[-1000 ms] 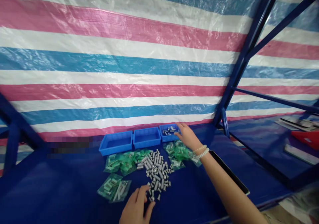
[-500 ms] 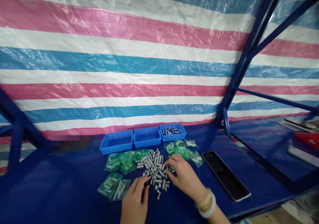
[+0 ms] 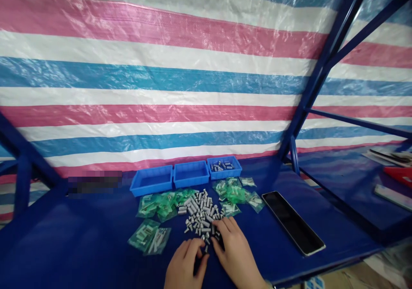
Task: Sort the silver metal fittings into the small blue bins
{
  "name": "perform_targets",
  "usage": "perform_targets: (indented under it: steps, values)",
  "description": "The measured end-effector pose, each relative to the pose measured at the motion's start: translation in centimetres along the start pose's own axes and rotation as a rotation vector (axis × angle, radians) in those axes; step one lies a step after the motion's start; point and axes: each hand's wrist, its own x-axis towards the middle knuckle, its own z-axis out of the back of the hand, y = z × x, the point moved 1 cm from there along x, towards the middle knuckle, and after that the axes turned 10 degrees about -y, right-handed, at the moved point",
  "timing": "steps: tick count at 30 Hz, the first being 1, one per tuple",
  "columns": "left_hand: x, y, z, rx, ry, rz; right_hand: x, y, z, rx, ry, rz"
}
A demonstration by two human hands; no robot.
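– Grey metal pins (image 3: 200,212), short small cylinders, in a loose heap mid-counter. Which way do they point?
– Mixed. Nearly all lie flat. Many have the long axis running away from the person toward the bins, some lie crosswise. The heap itself is longer near-to-far than across.
– Hands?
– Left hand (image 3: 185,268) is at the heap's near edge, thumb and forefinger curled toward each other. Cannot tell if that grip pinches a pin. Right hand (image 3: 236,254) is just beside it, palm down, fingers (image 3: 222,229) loosely spread and resting on the nearest pins, grip closed on nothing.
– Around the heap?
– Green-tinted clear plastic bags with pins inside: a bunch touching the heap's left side (image 3: 161,204), a bunch on its right (image 3: 233,192), two more nearer on the left (image 3: 148,237). Behind, a row of three blue plastic bins: left bin (image 3: 151,180), middle bin (image 3: 191,174), right bin (image 3: 224,167) with some pins in it. Black glossy flat slab (image 3: 292,222) lies well right of the heap, angled.
– Surface, room?
– Dark blue counter (image 3: 80,246). Blue metal frame posts (image 3: 310,87) rise at the back right. Pink, white and blue striped plastic tarp (image 3: 161,87) forms the back wall. Second blue counter (image 3: 347,182) beyond the posts, items on it blurred.
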Motion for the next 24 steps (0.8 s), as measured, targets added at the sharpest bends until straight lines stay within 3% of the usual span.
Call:
perform_targets:
  steps: [4, 8, 14, 16, 19, 24]
  values:
    - [1.4, -0.5, -0.8, 0.08, 0.011, 0.048, 0.3, 0.1, -0.9, -0.033, -0.042, 0.021]
    - [1.9, -0.4, -1.4, 0.103, -0.061, 0.062, 0.6, 0.1, -1.2, -0.038, -0.104, 0.044]
    - [1.3, -0.2, -0.3, -0.066, -0.214, 0.177, 0.6, -0.8, -0.4, 0.285, -0.267, -0.13]
    - [1.3, -0.5, 0.5, -0.197, -0.179, 0.28, 0.5, -0.7, 0.0, 0.478, -0.286, -0.21]
    - [1.3, -1.5, 1.4, -0.493, -0.01, 0.442, 0.0, 0.0, 0.7, 0.661, -0.275, -0.234]
    - [0.4, -3.6, 0.9, -0.82, 0.105, 0.661, -1.2, 1.8, 2.2, 0.522, -0.411, 0.013]
